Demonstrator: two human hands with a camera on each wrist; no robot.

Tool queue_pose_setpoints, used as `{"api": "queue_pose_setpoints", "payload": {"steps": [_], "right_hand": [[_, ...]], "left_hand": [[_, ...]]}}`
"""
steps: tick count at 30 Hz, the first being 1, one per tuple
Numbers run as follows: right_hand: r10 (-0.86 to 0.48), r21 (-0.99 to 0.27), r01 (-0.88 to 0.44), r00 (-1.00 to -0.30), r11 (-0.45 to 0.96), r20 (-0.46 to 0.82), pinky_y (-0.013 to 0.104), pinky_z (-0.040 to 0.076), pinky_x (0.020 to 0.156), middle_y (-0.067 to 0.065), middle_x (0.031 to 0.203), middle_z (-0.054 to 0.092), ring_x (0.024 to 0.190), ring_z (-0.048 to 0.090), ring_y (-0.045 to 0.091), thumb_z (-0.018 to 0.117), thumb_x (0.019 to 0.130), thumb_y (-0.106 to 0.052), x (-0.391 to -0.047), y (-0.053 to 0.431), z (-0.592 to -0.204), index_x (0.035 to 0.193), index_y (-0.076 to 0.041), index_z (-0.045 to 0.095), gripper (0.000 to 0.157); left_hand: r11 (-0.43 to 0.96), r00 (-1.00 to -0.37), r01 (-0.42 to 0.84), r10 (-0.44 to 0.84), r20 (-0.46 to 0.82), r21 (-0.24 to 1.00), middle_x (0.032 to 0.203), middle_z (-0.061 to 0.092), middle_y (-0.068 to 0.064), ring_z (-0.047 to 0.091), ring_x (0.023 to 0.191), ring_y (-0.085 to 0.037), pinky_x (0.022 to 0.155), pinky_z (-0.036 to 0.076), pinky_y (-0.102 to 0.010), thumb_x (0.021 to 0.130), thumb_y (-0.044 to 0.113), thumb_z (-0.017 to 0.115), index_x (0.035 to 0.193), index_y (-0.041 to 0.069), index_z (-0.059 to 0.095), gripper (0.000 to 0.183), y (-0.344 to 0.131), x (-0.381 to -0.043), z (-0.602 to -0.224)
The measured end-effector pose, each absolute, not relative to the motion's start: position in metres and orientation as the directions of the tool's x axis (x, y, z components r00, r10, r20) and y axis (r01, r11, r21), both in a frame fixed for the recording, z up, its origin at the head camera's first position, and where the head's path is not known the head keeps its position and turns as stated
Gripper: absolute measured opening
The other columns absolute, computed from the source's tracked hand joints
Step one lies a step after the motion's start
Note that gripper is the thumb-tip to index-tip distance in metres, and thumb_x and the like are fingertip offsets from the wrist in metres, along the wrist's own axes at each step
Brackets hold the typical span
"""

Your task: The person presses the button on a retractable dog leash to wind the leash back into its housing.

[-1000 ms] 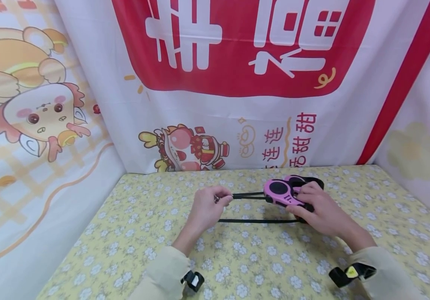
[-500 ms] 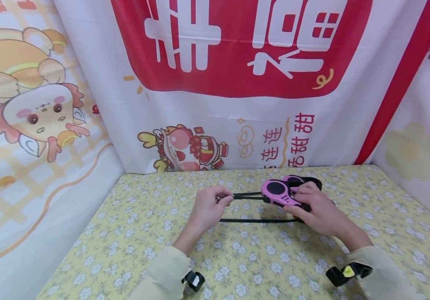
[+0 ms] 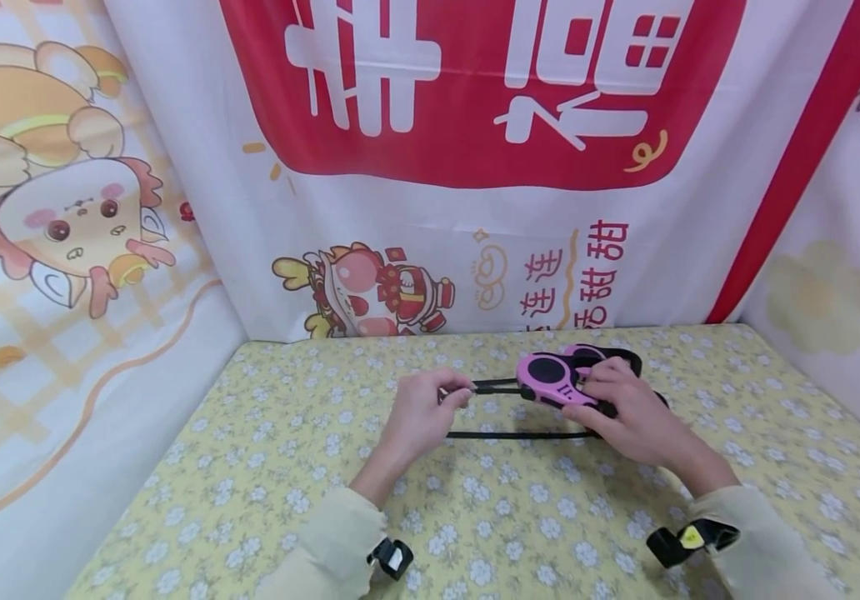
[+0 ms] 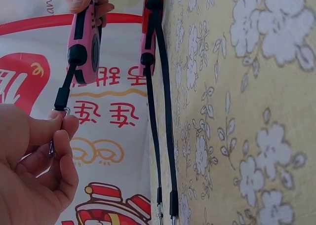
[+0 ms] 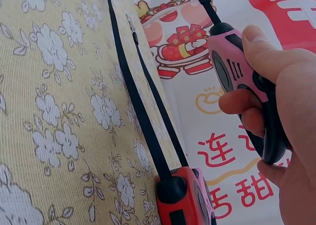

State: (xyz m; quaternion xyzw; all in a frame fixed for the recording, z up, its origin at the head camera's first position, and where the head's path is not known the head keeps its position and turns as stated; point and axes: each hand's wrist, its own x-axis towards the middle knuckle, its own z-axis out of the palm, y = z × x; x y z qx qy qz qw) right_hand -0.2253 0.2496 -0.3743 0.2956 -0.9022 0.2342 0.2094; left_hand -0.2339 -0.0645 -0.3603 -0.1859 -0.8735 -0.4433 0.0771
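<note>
My right hand [image 3: 636, 417] grips a pink and black retractable dog leash [image 3: 546, 375] by its handle, above the table. My left hand [image 3: 422, 408] pinches the metal clip [image 4: 51, 148] at the end of its short black strap [image 4: 63, 89]. That strap spans the gap between both hands. Beneath, a red retractable leash [image 5: 175, 200] and a second pink leash [image 5: 205, 190] lie side by side on the table. Their black straps [image 4: 167, 87] are pulled out straight, with metal clips at the ends. In the head view the red leash is hidden behind my right hand.
A yellow flowered cloth [image 3: 325, 500] covers the table. White printed curtains [image 3: 400, 208] with red lettering and cartoon figures hang behind it and along both sides. Black bands [image 3: 391, 557] circle both sleeves.
My hands have come slightly closer together, and the strap between them looks shorter. The leash casing has shifted a little left. Both hands keep their hold.
</note>
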Motion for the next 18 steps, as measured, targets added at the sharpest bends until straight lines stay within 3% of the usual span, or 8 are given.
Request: {"api": "queue_pose_setpoints", "payload": {"steps": [6, 18], "right_hand": [[-0.432, -0.310, -0.615, -0.757, 0.725, 0.491, 0.040, 0.045, 0.083, -0.002, 0.105, 0.069, 0.105, 0.048, 0.013, 0.079, 0.096, -0.027, -0.226, 0.247, -0.375, 0.080, -0.028, 0.068, 0.019], [-0.408, -0.308, -0.588, -0.774, 0.748, 0.485, 0.055, 0.052, 0.092, 0.010, 0.119, 0.072, 0.116, 0.055, 0.025, 0.079, 0.095, -0.030, -0.224, 0.241, -0.375, 0.090, -0.018, 0.076, 0.013]], "left_hand": [[0.534, -0.917, 0.397, 0.272, 0.292, 0.747, 0.097, 0.080, -0.005, 0.067, 0.074, -0.007, 0.062, 0.054, -0.023, 0.105, 0.009, 0.065, 0.110, 0.010, 0.080, 0.015, -0.060, -0.233, -0.360], [0.528, -0.923, 0.376, 0.283, 0.260, 0.761, 0.093, 0.080, -0.001, 0.069, 0.076, -0.011, 0.059, 0.051, -0.022, 0.105, 0.011, 0.066, 0.112, 0.014, 0.081, 0.018, -0.052, -0.230, -0.359]]}}
